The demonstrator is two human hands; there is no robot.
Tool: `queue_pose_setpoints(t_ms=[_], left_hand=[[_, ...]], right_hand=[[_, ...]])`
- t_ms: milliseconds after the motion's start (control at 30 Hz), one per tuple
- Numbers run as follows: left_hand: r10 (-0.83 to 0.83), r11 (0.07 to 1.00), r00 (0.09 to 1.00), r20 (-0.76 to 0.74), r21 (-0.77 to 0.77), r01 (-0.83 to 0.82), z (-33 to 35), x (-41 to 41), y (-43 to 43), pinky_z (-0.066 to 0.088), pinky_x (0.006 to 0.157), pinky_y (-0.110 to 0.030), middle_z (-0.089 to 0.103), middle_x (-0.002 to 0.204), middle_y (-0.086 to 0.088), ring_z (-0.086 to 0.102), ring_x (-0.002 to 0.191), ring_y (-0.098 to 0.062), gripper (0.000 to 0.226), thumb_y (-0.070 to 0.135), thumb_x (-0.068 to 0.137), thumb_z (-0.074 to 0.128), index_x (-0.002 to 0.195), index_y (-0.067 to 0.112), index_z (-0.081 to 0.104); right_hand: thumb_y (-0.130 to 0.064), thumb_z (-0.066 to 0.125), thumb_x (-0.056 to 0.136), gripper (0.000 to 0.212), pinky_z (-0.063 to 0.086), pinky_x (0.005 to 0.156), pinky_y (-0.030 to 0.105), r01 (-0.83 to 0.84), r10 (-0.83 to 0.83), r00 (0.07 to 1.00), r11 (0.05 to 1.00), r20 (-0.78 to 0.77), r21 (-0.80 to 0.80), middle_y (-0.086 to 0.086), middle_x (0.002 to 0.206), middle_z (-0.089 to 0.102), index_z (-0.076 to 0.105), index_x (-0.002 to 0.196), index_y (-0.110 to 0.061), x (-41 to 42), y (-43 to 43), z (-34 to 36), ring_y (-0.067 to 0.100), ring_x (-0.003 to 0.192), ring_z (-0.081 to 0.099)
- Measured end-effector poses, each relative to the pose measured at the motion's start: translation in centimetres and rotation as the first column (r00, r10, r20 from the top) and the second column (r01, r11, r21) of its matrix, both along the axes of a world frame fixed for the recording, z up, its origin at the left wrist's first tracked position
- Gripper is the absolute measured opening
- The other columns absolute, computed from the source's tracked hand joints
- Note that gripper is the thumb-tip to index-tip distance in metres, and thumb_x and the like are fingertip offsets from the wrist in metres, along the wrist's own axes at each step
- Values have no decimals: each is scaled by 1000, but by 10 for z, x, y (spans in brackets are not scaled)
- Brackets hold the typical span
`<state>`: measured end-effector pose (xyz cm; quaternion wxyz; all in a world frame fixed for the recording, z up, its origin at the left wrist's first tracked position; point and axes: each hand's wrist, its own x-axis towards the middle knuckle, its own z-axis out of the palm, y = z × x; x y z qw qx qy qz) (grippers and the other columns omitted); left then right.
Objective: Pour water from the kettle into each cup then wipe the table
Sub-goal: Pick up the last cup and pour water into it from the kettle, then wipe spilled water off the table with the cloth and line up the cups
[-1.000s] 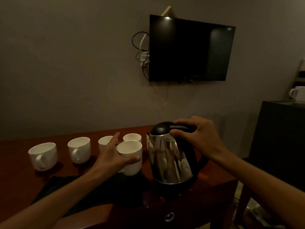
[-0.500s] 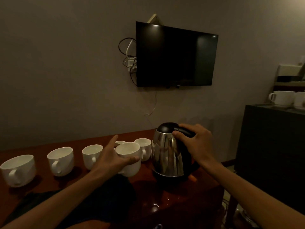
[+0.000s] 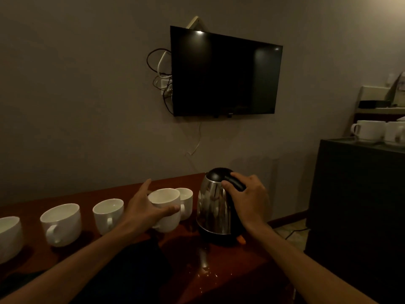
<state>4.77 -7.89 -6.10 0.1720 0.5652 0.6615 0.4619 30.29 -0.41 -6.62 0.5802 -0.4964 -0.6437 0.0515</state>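
A steel kettle (image 3: 213,210) with a black lid and handle stands upright on the dark red wooden table (image 3: 230,275). My right hand (image 3: 247,198) grips its handle from above. My left hand (image 3: 145,207) holds a white cup (image 3: 166,208) just left of the kettle, thumb across its front. Behind that cup stands another white cup (image 3: 186,201). Further left stand three more white cups (image 3: 108,213), (image 3: 62,222), (image 3: 8,235) in a row. A dark cloth (image 3: 131,273) lies on the table under my left forearm. Small water drops (image 3: 208,270) glint in front of the kettle.
A black TV (image 3: 225,73) hangs on the wall with loose cables (image 3: 160,73) beside it. A dark cabinet (image 3: 359,205) at the right carries two white mugs (image 3: 370,130). The table's right edge is close to the kettle.
The view has swung to the right and pulled back, so cups and kettle sit lower and more cups show at left. Both hands keep their holds; the kettle stays on the table.
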Motion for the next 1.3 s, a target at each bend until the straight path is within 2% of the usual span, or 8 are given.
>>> queue_pose_setpoints(t_ms=[200, 500, 600, 700, 900, 1067, 1200, 1300], left_hand=[[28, 999, 1000, -12, 18, -28, -2, -8, -4, 44, 91, -33, 52, 143, -13, 51, 128, -29, 123, 41, 61, 92, 158, 16, 19], [36, 999, 999, -35, 20, -35, 5, -23, -30, 48, 100, -44, 50, 145, -16, 50, 130, -32, 131, 51, 53, 88, 158, 16, 19], [28, 999, 999, -41, 19, -27, 8, -30, -38, 47, 103, -48, 48, 147, -17, 48, 131, -33, 136, 58, 47, 84, 158, 17, 18], [38, 999, 998, -49, 14, -37, 12, -35, -44, 46, 105, -51, 46, 149, -16, 46, 134, -33, 138, 61, 44, 82, 158, 18, 18], [72, 997, 996, -59, 17, -71, 14, -50, -55, 45, 106, -47, 45, 151, -14, 45, 135, -32, 136, 62, 49, 85, 158, 17, 17], [135, 991, 990, -39, 16, -134, 10, -73, -73, 45, 107, -47, 45, 151, -14, 46, 135, -31, 131, 51, 57, 91, 159, 18, 15], [209, 978, 977, -46, 23, -208, 6, -97, -90, 44, 107, -46, 44, 151, -14, 45, 135, -31, 127, 47, 61, 91, 159, 18, 16], [252, 967, 967, -40, 26, -252, 4, -117, -105, 44, 105, -41, 45, 150, -13, 45, 135, -29, 127, 48, 59, 92, 158, 18, 18]], right_hand=[[-45, 74, 87, 40, 38, 65, 12, -21, 21, 999, 1000, 37, -14, -5, 99, 56, 68, 122, -29, -2, 1, -11, 7, 81, 56], [-44, 71, 89, 44, 35, 63, 14, 16, -12, 986, 1000, 164, -25, 0, 101, 57, 66, 127, -24, 0, -2, -8, 11, 83, 54], [-44, 73, 88, 44, 39, 75, 26, 82, -84, 969, 996, 234, 17, 0, 104, 59, 68, 125, -22, -1, -2, -7, 14, 94, 49], [-48, 71, 87, 49, 43, 97, 39, 88, -108, 944, 993, 313, 75, 5, 126, 59, 65, 129, -22, -7, -3, -7, 22, 119, 50], [-71, 39, 88, 71, 27, 117, 47, -54, 14, 898, 995, 440, 79, 6, 150, 49, 58, 138, -26, -51, -23, 0, 26, 139, 44], [-67, 44, 94, 66, 22, 119, 46, -157, 121, 841, 987, 527, 23, 6, 159, 39, 50, 147, -27, -107, -41, 3, 26, 146, 34], [-74, 27, 91, 77, 23, 121, 45, -246, 216, 810, 969, 545, -17, 5, 159, 39, 46, 149, -28, -155, -51, -5, 23, 147, 34], [-71, 33, 95, 70, 23, 120, 44, -303, 288, 801, 951, 524, -58, 4, 161, 36, 44, 150, -29, -185, -62, -10, 22, 148, 32]])
